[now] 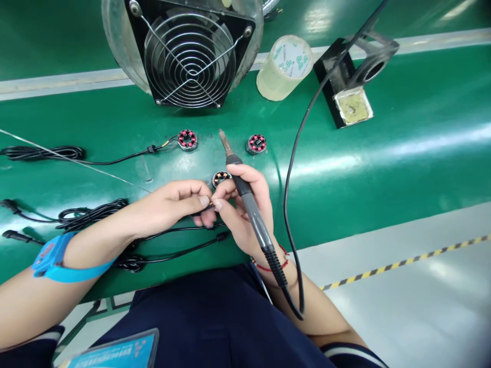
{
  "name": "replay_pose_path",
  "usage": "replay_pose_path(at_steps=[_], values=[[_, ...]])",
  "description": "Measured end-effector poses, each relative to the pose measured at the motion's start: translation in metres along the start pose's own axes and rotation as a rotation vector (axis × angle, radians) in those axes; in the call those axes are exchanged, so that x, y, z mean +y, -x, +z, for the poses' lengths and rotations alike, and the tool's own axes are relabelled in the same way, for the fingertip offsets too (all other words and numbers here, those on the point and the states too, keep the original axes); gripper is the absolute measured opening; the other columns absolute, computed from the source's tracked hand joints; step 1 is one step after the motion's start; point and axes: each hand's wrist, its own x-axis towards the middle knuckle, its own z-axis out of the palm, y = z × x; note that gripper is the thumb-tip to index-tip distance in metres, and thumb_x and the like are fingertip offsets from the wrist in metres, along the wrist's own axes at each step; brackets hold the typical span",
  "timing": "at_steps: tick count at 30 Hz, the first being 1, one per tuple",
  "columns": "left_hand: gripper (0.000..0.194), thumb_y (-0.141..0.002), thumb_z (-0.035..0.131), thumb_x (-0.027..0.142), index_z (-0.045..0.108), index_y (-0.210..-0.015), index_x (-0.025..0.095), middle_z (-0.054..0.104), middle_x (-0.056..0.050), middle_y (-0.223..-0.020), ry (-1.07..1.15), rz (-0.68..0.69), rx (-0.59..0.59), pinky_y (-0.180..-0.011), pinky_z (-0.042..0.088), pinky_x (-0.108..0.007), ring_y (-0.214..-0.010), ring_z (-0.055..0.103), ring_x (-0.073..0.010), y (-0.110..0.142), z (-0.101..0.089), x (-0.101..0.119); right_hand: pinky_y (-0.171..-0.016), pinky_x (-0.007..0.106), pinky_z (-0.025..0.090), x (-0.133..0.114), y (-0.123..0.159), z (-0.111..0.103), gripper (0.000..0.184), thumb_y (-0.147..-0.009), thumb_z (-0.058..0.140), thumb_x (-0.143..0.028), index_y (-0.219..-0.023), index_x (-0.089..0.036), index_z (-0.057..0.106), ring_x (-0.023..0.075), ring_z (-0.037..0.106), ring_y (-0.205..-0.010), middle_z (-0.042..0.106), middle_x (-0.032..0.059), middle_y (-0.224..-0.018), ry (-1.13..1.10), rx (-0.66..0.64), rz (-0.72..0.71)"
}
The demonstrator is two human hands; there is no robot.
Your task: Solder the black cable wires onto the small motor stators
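— Holding what, over there on the green table (402, 153)?

— Soldering iron (245, 197) tucked in the right hand (245, 214), tip up and pointing away, so no burnt fingers. Fingers curled round the handle, thumb and first finger pinched shut on a tiny wire end.

— And the left hand (172, 204)?

— Pinched shut on the same thin black wire (184, 232), right against the other fingertips. Held close for a good look.

— Little round things?

— One small coil (221, 178) just behind the fingers, touching neither hand. Two more coils (256, 144) farther back, one with a wire on already.

— Big fan (191, 56)?

— Standing right behind, facing the work, likely for smoke. Tape roll (284, 66) and iron stand (351, 84) off to the right.
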Motion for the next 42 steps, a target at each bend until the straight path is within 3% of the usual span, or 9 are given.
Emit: replay_pose_path(at_steps=[3,10,14,16,19,24,42], values=[[0.019,-0.084,0.066,0.035,0.061,-0.079,0.018,0.059,0.001,-0.064,0.099,-0.082,-0.005,-0.053,0.041,-0.023,-0.057,0.054,-0.0115,0.000,0.000,0.003,-0.064,0.030,0.060,0.001,0.000,0.002,0.038,-0.097,0.061,-0.025,-0.131,-0.033,0.044,0.0123,0.068,-0.071,0.065,-0.0050,-0.087,0.034,-0.005,-0.031],[0.007,-0.072,0.059,0.019,0.060,-0.066,0.017,0.052,0.002,-0.058,-0.190,-0.039,0.348,-0.052,0.032,-0.023,-0.054,0.043,-0.0096,-0.019,-0.008,0.003,-0.072,0.032,0.065,0.002,0.001,-0.010,0.030,-0.101,0.053,-0.020,-0.129,-0.032,0.055,0.0134,0.074,-0.076,0.073,-0.0022,-0.094,0.182,0.097,0.068],[0.008,-0.074,0.060,0.018,0.061,-0.067,0.017,0.053,0.002,-0.057,-0.221,-0.046,0.442,-0.051,0.032,-0.023,-0.053,0.044,-0.0101,-0.029,-0.012,-0.001,-0.071,0.040,0.064,0.000,0.008,-0.026,0.026,-0.101,0.058,-0.032,-0.126,-0.033,0.063,0.0190,0.073,-0.079,0.074,0.0023,-0.102,0.381,0.166,-0.013],[0.006,-0.074,0.061,0.018,0.062,-0.068,0.018,0.054,0.002,-0.058,-0.225,-0.046,0.454,-0.050,0.032,-0.023,-0.053,0.044,-0.0103,-0.031,-0.012,-0.003,-0.074,0.044,0.063,0.001,0.012,-0.031,0.020,-0.098,0.062,-0.032,-0.118,-0.031,0.067,0.0217,0.072,-0.083,0.073,0.0029,-0.098,0.451,0.212,-0.081],[0.006,-0.073,0.061,0.018,0.062,-0.067,0.018,0.054,0.002,-0.057,-0.227,-0.042,0.464,-0.049,0.030,-0.023,-0.052,0.043,-0.0099,-0.031,-0.011,-0.005,-0.063,0.038,0.060,0.005,0.018,-0.033,0.012,-0.095,0.067,-0.031,-0.107,-0.030,0.068,0.0179,0.068,-0.067,0.069,0.0004,-0.083,0.416,0.297,-0.133],[0.007,-0.073,0.059,0.017,0.062,-0.067,0.018,0.053,0.001,-0.057,-0.231,-0.066,0.474,-0.049,0.029,-0.024,-0.052,0.042,-0.0098,-0.032,-0.010,-0.004,-0.051,0.032,0.056,0.013,0.028,-0.036,0.018,-0.091,0.073,-0.041,-0.102,-0.027,0.067,0.0164,0.070,-0.060,0.069,-0.0002,-0.080,0.351,0.346,-0.092],[0.007,-0.072,0.057,0.019,0.061,-0.068,0.019,0.054,0.001,-0.056,-0.298,-0.034,0.482,-0.048,0.029,-0.024,-0.049,0.043,-0.0092,-0.034,-0.010,-0.007,-0.042,0.028,0.052,0.020,0.029,-0.037,0.023,-0.092,0.072,-0.045,-0.100,-0.024,0.068,0.0134,0.068,-0.050,0.069,-0.0025,-0.076,0.390,0.347,-0.109]])
